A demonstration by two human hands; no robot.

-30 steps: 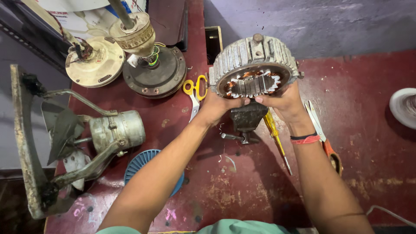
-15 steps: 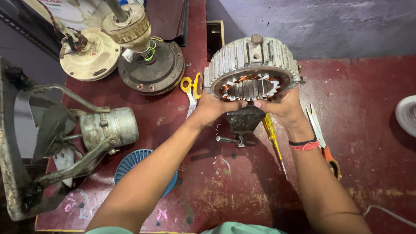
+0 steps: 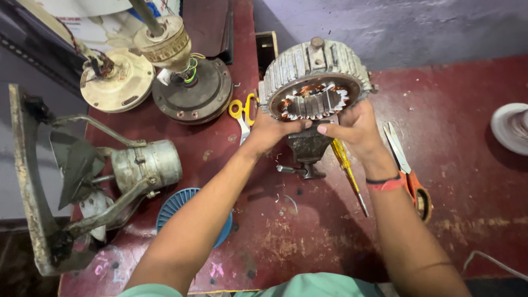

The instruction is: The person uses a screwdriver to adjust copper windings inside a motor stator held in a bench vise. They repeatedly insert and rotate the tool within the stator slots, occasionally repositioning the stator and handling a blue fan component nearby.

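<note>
Red workbench (image 3: 467, 181): your left hand (image 3: 269, 132) and right hand (image 3: 355, 127), fingers curled closed, grip the motor (image 3: 313, 82) tilted on a small vise (image 3: 308, 151); loosen either grip and it could topple onto nearby scissors (image 3: 407, 168).

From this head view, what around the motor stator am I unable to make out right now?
- Stator: its lower rim is covered by the left hand and right hand.
- Vise: its top is hidden behind both hands, so its grip on the stator cannot be judged.
- Yellow scissors: the blades partly run under the left hand.
- White round thing: cut off by the right edge.
- Copper windings: too small to judge condition.
</note>
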